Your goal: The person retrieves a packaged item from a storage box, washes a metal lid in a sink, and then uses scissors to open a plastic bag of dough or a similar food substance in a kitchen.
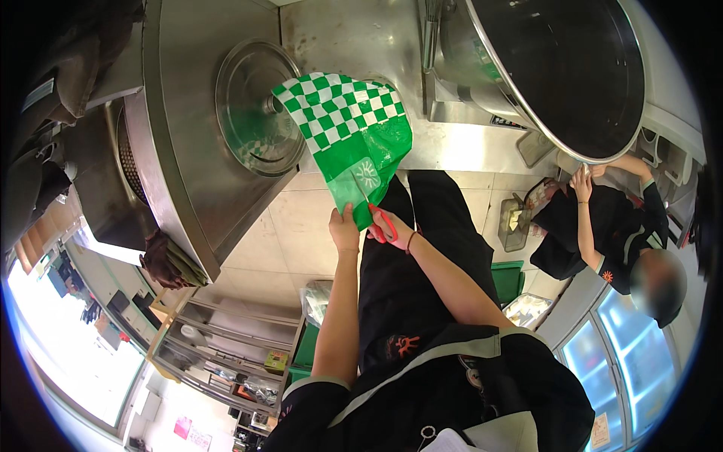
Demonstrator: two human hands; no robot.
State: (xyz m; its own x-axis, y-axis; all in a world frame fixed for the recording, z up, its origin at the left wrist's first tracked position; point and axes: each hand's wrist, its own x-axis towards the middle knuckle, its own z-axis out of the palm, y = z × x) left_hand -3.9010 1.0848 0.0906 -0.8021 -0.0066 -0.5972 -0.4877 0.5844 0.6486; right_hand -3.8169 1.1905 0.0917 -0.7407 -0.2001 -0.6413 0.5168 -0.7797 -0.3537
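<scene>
My left hand (343, 227) pinches the near corner of a green plastic bag (361, 127) with a white checkered band and a white printed emblem. In my right hand (400, 230) is a pair of scissors (383, 225) with red handles. Its blades lie against the bag near the emblem, pointing away from me; whether they have cut into the film cannot be made out. The far part of the bag rests over the edge of a steel counter (452, 148) and beside a round metal lid (257, 121).
A large, deep metal pot (570, 73) stands at the upper right. Another person (599, 226) works at the right. A steel cabinet (192, 130) rises at the left, with a dark cloth (169, 263) at its corner. Metal shelving (226, 344) stands lower left, glass-door fridges (615, 344) lower right.
</scene>
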